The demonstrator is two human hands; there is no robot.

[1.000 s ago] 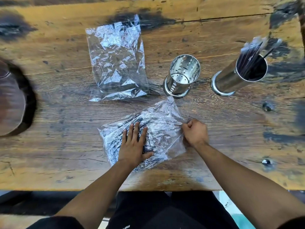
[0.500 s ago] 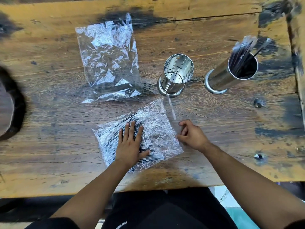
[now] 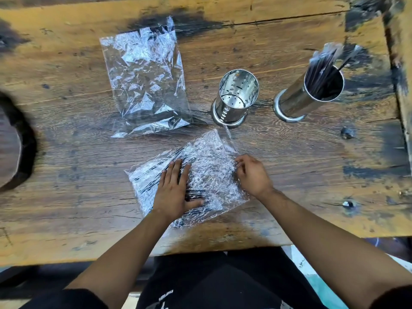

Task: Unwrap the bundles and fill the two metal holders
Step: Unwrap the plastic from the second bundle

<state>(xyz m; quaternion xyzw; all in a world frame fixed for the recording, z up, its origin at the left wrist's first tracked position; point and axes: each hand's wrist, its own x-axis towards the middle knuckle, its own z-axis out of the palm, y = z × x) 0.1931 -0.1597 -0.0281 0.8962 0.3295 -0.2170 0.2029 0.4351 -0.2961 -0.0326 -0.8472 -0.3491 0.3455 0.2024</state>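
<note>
A clear crinkled plastic bundle (image 3: 207, 163) of thin black sticks lies flat on the wooden table (image 3: 66, 163) in front of me. My left hand (image 3: 175, 190) presses flat on it, fingers spread. At the bundle's right edge, my right hand (image 3: 253, 173) pinches the plastic wrap with its fingertips. Behind the bundle stands an empty perforated metal holder (image 3: 236, 97). To its right, a second metal holder (image 3: 312, 92) contains several black sticks in clear sleeves.
An empty clear plastic bag (image 3: 145, 81) lies flat at the back left of the table. A dark round object (image 3: 13, 141) sits at the left edge. The table's front edge runs just below my forearms.
My right hand has opened from a fist and shifted onto the bundle's right edge, taking the wrap in its fingertips. My left hand has stayed flat on the bundle.
</note>
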